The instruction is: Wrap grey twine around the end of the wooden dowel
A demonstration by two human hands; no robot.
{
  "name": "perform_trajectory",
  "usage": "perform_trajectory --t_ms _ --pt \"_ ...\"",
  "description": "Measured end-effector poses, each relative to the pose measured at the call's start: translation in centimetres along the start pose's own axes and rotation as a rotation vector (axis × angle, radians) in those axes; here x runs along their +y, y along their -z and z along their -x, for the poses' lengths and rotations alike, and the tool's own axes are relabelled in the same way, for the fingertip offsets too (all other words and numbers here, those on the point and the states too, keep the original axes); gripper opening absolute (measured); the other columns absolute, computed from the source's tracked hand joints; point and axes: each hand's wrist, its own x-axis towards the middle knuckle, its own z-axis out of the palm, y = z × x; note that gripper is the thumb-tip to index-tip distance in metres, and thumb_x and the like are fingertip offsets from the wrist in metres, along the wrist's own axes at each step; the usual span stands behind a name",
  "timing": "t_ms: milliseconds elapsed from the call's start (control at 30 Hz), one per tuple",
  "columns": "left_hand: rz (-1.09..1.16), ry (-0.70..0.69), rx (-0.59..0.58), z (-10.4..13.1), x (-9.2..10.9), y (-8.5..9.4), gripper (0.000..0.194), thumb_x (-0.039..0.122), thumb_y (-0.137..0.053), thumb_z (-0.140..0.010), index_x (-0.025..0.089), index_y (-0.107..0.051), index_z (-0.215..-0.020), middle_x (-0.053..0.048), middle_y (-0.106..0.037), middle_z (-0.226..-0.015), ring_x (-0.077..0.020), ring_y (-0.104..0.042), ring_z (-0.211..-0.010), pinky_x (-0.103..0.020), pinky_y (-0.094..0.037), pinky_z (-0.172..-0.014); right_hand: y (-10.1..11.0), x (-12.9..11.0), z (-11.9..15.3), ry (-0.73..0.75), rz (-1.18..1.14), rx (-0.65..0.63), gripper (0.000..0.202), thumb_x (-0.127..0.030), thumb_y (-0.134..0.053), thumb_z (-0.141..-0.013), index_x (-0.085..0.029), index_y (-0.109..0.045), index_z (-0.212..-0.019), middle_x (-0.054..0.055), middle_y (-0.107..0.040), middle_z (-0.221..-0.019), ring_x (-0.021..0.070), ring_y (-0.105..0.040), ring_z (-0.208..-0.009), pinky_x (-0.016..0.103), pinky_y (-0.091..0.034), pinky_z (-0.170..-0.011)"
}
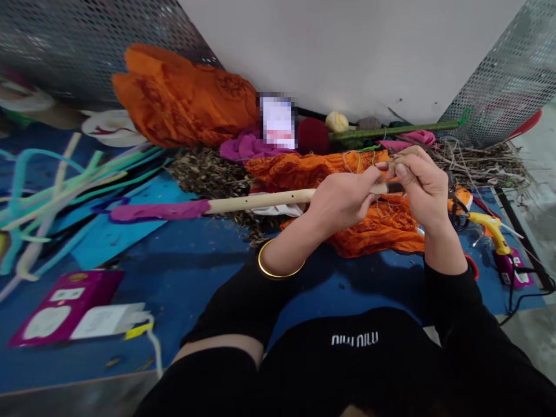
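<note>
My left hand (343, 200) is closed round a pale stick (260, 200) that looks like a flute, with small dark holes along it. Purple cloth (160, 211) edged with dark blue covers the stick's left end. At the other end, where a dark band shows, my right hand (419, 179) is pinched shut, its fingertips close to those of my left. Thin string (384, 205) hangs in loose loops about the fingers. The exact grip on the string is partly hidden. Orange patterned cloth (369, 231) lies beneath both hands.
Left are bundled pale green and blue strips (56, 202) and a purple box (69, 307). A yellow glue gun (490, 229) with a cord lies right, by dry twigs (482, 162). Bunched orange cloth (182, 98), dried leaves (208, 176) and yarn balls (337, 122) lie along the back.
</note>
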Motion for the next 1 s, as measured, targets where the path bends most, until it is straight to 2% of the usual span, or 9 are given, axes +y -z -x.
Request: perform_trajectory --t_ms 433,667,767,867,933,1000 --pt "-0.059 -0.108 0.118 0.2 -0.6 -1.2 0.046 0.023 -0.056 -0.096 0.015 -0.060 -0.141 -0.007 -0.078 -0.088 -0.0223 -0.073 -0.079 -0.029 -0.045 -0.063 0.2 -0.2 0.0 -0.036 0.001 -0.011 0.040 -0.050 -0.054 -0.103 -0.022 -0.064 -0.076 0.000 -0.057 -0.083 0.0140 -0.061 -0.084 0.034 -0.057 -0.087" --pt "-0.075 -0.258 0.268 0.1 -1.1 -1.9 0.027 0.020 -0.046 -0.103 0.019 -0.069 -0.117 -0.006 -0.076 -0.082 -0.0190 -0.071 -0.073 -0.028 -0.045 -0.062 0.0 -0.1 0.0 -0.085 -0.022 -0.017 0.045 -0.058 -0.054 -0.101 -0.022 -0.062 -0.075 0.001 -0.059 -0.084 0.0148 -0.066 -0.083 0.034 -0.058 -0.084" --pt "-0.099 -0.295 0.290 0.0 -1.2 -2.1 0.028 0.017 -0.043 -0.103 0.019 -0.070 -0.106 -0.005 -0.075 -0.080 -0.0176 -0.069 -0.070 -0.028 -0.043 -0.060 -0.1 -0.1 -0.1 -0.105 -0.019 -0.009 0.045 -0.058 -0.055 -0.101 -0.022 -0.064 -0.076 0.001 -0.062 -0.084 0.0147 -0.067 -0.084 0.034 -0.058 -0.084" --pt "-0.052 -0.267 0.276 0.0 -1.5 -2.2 0.027 0.017 -0.045 -0.102 0.020 -0.072 -0.108 -0.004 -0.077 -0.084 -0.0176 -0.071 -0.073 -0.027 -0.044 -0.061 0.2 -0.4 -0.1 -0.129 -0.055 0.007 0.040 -0.055 -0.059 -0.100 -0.022 -0.065 -0.077 0.001 -0.066 -0.083 0.0148 -0.069 -0.084 0.033 -0.058 -0.085" --pt "0.031 -0.232 0.260 0.0 -1.9 -2.0 0.026 0.020 -0.052 -0.100 0.023 -0.073 -0.115 -0.003 -0.080 -0.094 -0.0176 -0.073 -0.079 -0.026 -0.047 -0.066 1.0 -0.7 -0.1 -0.180 -0.131 0.058 0.034 -0.049 -0.062 -0.099 -0.023 -0.066 -0.078 -0.001 -0.067 -0.078 0.0137 -0.069 -0.077 0.031 -0.058 -0.078" --pt "0.140 -0.199 0.242 0.1 -2.4 -1.6 0.027 0.022 -0.057 -0.098 0.024 -0.073 -0.120 -0.003 -0.082 -0.103 -0.0178 -0.075 -0.087 -0.026 -0.050 -0.072 2.2 -0.7 -0.2 -0.243 -0.222 0.179 0.028 -0.042 -0.064 -0.098 -0.023 -0.067 -0.078 -0.002 -0.066 -0.073 0.0111 -0.064 -0.061 0.027 -0.053 -0.059"
